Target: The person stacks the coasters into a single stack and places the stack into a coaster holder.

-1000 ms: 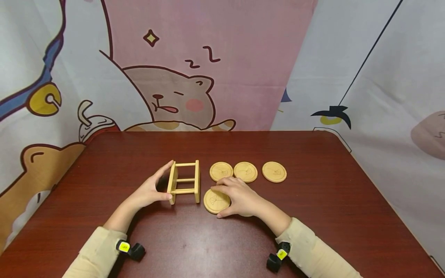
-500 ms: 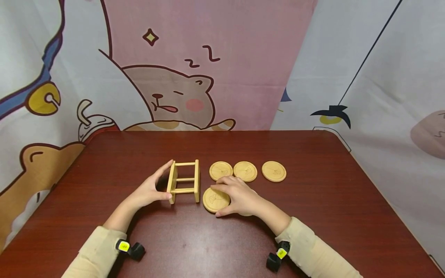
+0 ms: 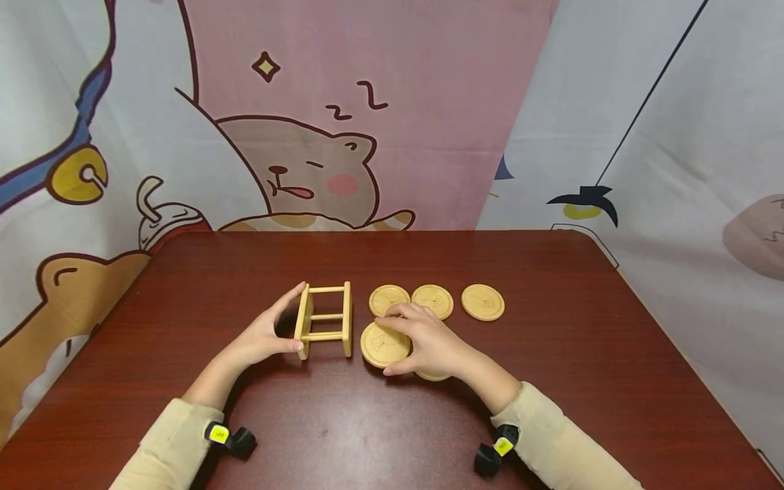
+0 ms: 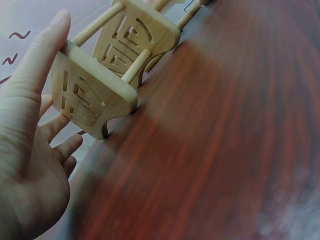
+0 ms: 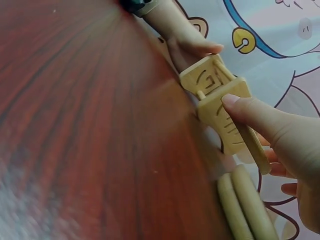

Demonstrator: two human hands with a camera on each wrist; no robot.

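Note:
A small wooden coaster rack [image 3: 327,327] with two carved end panels joined by rods stands on the table. My left hand [image 3: 260,337] grips its left panel, thumb at the near edge and fingers at the far edge. Just right of the rack, my right hand [image 3: 429,340] pinches a round wooden coaster [image 3: 384,345] with an engraved leaf by its rim. The right wrist view shows this coaster [image 5: 251,142] tilted and raised off the table, overlapping the rack's near panel. Below it, two coasters [image 5: 245,205] lie stacked; in the head view the hand mostly hides them.
Behind the right hand, three more coasters lie in a row: one at the left [image 3: 389,301], one in the middle [image 3: 436,299], one at the right [image 3: 482,302]. The dark red wooden table [image 3: 343,435] ends at a printed cloth backdrop [image 3: 441,122].
My right hand has lifted the coaster and shifted it slightly back and right. Part of a coaster beneath the hand now shows. The left hand and rack stay put.

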